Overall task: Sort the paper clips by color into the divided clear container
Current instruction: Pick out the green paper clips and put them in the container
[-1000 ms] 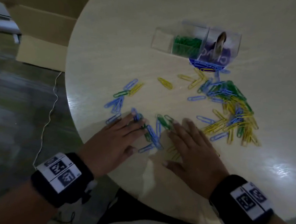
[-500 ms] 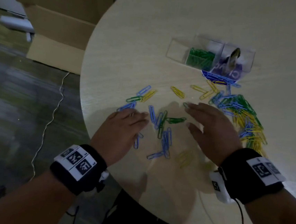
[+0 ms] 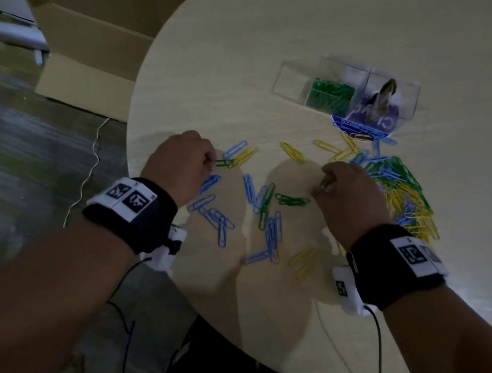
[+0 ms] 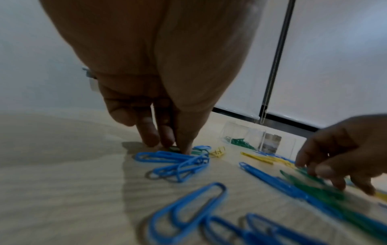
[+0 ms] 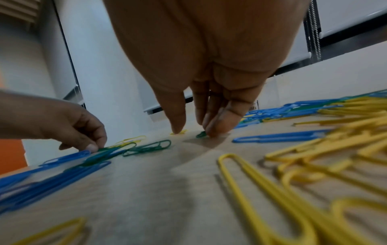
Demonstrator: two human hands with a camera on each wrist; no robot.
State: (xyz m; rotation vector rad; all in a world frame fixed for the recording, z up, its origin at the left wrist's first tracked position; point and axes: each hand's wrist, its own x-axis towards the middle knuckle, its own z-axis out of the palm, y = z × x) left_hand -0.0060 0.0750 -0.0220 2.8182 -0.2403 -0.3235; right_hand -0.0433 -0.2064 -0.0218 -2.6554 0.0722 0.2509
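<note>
Blue, green and yellow paper clips lie scattered over the round table (image 3: 251, 51). My left hand (image 3: 211, 160) pinches a green paper clip (image 3: 223, 162) on the tabletop; the left wrist view shows the fingertips (image 4: 165, 139) bearing down on that clip (image 4: 175, 149). My right hand (image 3: 323, 183) curls thumb and fingers around another green clip (image 3: 325, 183), seen under its fingertips (image 5: 215, 127) as a green clip end (image 5: 201, 134). The divided clear container (image 3: 291, 79) stands at the back, with green clips (image 3: 330, 95) in its middle compartment.
A dense mixed pile of clips (image 3: 400, 189) lies right of my right hand. Loose blue clips (image 3: 215, 213) and two green ones (image 3: 291, 200) lie between my hands, with yellow clips (image 3: 303, 261) nearer me. An open cardboard box (image 3: 94, 60) sits on the floor at left.
Both hands have moved away from me across the table and gone from flat, spread fingers to curled pinches, each on a green clip.
</note>
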